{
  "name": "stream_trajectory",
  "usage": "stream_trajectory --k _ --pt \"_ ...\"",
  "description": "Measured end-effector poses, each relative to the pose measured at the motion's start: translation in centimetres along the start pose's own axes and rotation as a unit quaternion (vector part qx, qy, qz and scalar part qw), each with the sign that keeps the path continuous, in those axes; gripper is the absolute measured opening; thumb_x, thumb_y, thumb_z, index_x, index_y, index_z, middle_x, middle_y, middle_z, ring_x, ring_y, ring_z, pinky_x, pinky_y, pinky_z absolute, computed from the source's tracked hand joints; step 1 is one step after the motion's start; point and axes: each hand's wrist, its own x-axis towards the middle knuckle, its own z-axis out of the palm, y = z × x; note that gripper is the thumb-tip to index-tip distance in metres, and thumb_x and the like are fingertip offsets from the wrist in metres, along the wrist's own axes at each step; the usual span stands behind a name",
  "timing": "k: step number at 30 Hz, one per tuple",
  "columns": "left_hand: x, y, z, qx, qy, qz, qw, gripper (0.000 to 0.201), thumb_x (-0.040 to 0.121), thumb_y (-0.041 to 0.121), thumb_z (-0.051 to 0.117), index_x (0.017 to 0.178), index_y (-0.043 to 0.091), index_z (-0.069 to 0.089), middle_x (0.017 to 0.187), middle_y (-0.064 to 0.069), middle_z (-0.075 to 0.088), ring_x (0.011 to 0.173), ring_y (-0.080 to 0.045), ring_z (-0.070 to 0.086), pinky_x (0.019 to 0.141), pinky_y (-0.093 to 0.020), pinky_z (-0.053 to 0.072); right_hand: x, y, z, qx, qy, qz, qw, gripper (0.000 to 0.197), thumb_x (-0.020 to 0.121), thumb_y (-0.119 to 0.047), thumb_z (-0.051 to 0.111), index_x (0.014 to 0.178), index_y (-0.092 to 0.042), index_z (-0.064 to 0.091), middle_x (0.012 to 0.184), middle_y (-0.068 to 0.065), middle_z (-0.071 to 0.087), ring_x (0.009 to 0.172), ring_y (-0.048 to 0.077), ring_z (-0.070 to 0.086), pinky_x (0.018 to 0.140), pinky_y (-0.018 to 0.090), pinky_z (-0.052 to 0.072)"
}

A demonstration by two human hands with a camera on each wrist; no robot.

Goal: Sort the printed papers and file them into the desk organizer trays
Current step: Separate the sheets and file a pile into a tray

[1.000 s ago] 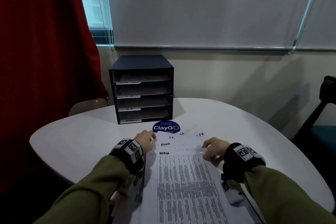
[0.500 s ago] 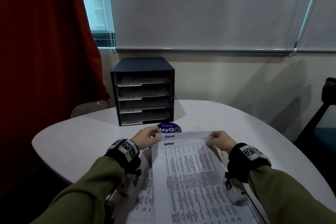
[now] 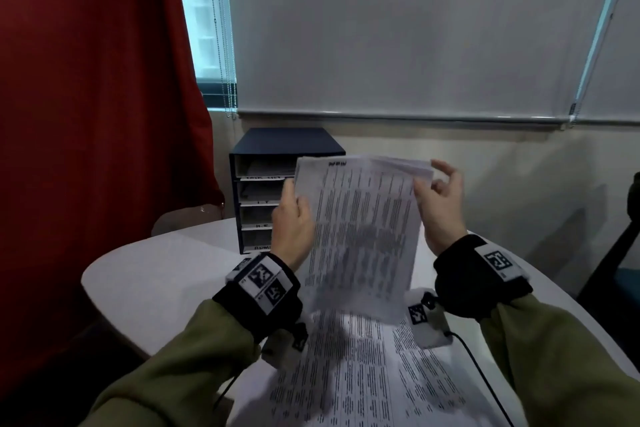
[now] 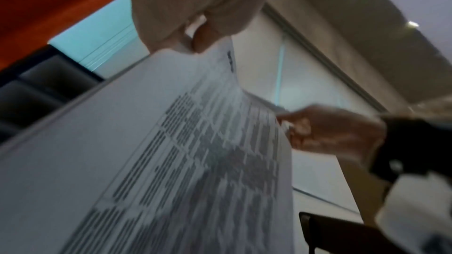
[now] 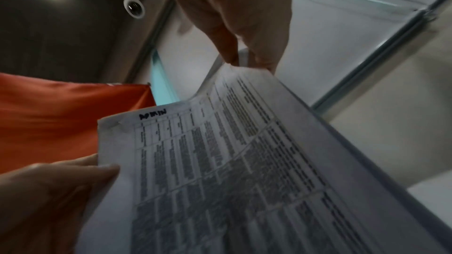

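I hold up a sheaf of printed papers (image 3: 360,236) marked ADMIN at the top, lifted off the table and upright in front of the dark blue desk organizer (image 3: 263,191). My left hand (image 3: 294,215) pinches its left edge, and my right hand (image 3: 438,198) pinches its top right corner. In the left wrist view the left hand's fingers (image 4: 203,38) grip the sheets (image 4: 195,161). In the right wrist view the right hand's fingers (image 5: 234,49) pinch the corner of the stack (image 5: 220,171). More printed sheets (image 3: 363,374) lie on the white table (image 3: 156,281) below.
The organizer has several labelled trays, partly hidden behind the raised papers. A red curtain (image 3: 97,114) hangs at the left, a window blind (image 3: 415,28) behind. A dark chair (image 3: 623,253) stands at the right edge. A cable (image 3: 485,381) runs across the table.
Both hands have lifted the ADMIN papers off the table and raised them upright in front of the organizer. The remaining sheets stay on the table.
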Motion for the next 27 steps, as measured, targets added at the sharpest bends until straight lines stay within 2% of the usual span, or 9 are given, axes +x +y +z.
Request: stream_trajectory --k 4,9,11,13,15,19,23,25,27 --pt "-1.9 -0.1 0.1 -0.018 0.069 0.05 0.996 0.017 0.098 0.007 0.029 0.112 0.013 0.037 0.072 -0.002 0.051 0.056 -0.014 0.044 0.051 -0.025 0.035 -2.5 -1.3 2.3 -0.026 -0.048 -0.039 0.998 0.022 0.099 -0.014 0.045 0.093 -0.035 0.046 0.099 0.002 0.055 0.081 0.015 0.059 0.061 0.019 0.051" --pt "-4.2 -3.8 -0.1 -0.033 0.036 -0.094 0.994 0.032 0.098 0.009 0.034 0.13 0.013 0.031 0.078 0.004 0.051 0.057 -0.005 0.042 0.05 -0.016 0.035 -6.5 3.3 2.1 -0.129 -0.077 0.058 0.987 0.017 0.095 -0.014 0.05 0.111 -0.019 0.045 0.098 -0.005 0.06 0.089 0.015 0.06 0.067 0.026 0.045" --pt "-4.8 -4.8 -0.5 -0.03 -0.016 -0.162 0.986 0.047 0.1 0.011 0.034 0.144 0.012 0.019 0.086 0.011 0.052 0.065 -0.002 0.043 0.059 -0.018 0.036 -7.6 5.4 1.5 -0.175 -0.079 0.117 0.974 0.022 0.094 -0.009 0.046 0.115 -0.014 0.04 0.092 -0.005 0.058 0.079 0.012 0.058 0.06 0.025 0.043" --pt "-5.1 -5.4 -0.7 -0.001 -0.059 -0.22 0.974 0.056 0.1 0.009 0.032 0.15 0.011 0.007 0.128 -0.006 0.054 0.096 -0.017 0.055 0.081 -0.031 0.043 -8.3 7.2 1.1 -0.213 -0.092 0.162 0.959 0.022 0.093 -0.002 0.04 0.114 -0.01 0.038 0.094 0.003 0.058 0.076 0.018 0.055 0.061 0.026 0.043" --pt "-4.6 -6.2 -0.8 0.033 -0.084 -0.248 0.965 0.06 0.099 0.007 0.029 0.152 0.009 0.002 0.156 -0.012 0.025 0.132 -0.026 0.039 0.106 -0.035 0.034 -8.2 8.4 1.1 -0.247 -0.102 0.189 0.945 0.022 0.092 0.002 0.033 0.112 -0.007 0.037 0.099 0.013 0.057 0.078 0.025 0.052 0.062 0.029 0.04" --pt "-2.3 -8.3 -2.1 0.044 -0.092 -0.282 0.954 0.048 0.093 0.007 0.035 0.14 0.008 0.028 0.136 -0.016 0.049 0.111 -0.03 0.053 0.094 -0.037 0.043 -6.4 9.5 1.8 -0.23 -0.091 0.259 0.934 0.026 0.087 0.002 0.03 0.104 -0.011 0.044 0.097 0.011 0.055 0.084 0.029 0.057 0.074 0.038 0.054" --pt "-0.5 -11.1 -4.1 0.036 -0.153 -0.415 0.896 0.055 0.083 0.007 0.039 0.134 -0.012 0.03 0.133 -0.036 0.042 0.114 -0.047 0.05 0.098 -0.042 0.043 -5.5 9.9 2.3 -0.257 -0.184 0.354 0.88 0.032 0.093 0.006 0.032 0.07 -0.014 0.039 0.074 0.0 0.043 0.061 0.01 0.043 0.05 0.018 0.042" --pt "-0.7 -11.2 -5.4 0.048 -0.167 -0.438 0.882 0.017 0.091 -0.001 0.033 0.104 -0.006 0.042 0.099 -0.022 0.049 0.086 -0.033 0.047 0.076 -0.03 0.037 -5.6 10.5 2.6 -0.283 -0.193 0.381 0.859 0.038 0.092 0.009 0.036 0.062 -0.013 0.034 0.059 -0.001 0.041 0.049 0.005 0.039 0.038 0.015 0.035" --pt "-0.7 -12.1 -6.3 0.065 -0.164 -0.45 0.875 0.008 0.093 -0.002 0.033 0.091 0.0 0.041 0.101 -0.015 0.04 0.092 -0.024 0.037 0.077 -0.03 0.031 -5.6 11.0 3.2 -0.3 -0.181 0.391 0.851 0.04 0.089 0.015 0.036 0.057 -0.008 0.032 0.051 0.007 0.034 0.045 0.02 0.033 0.041 0.026 0.027"
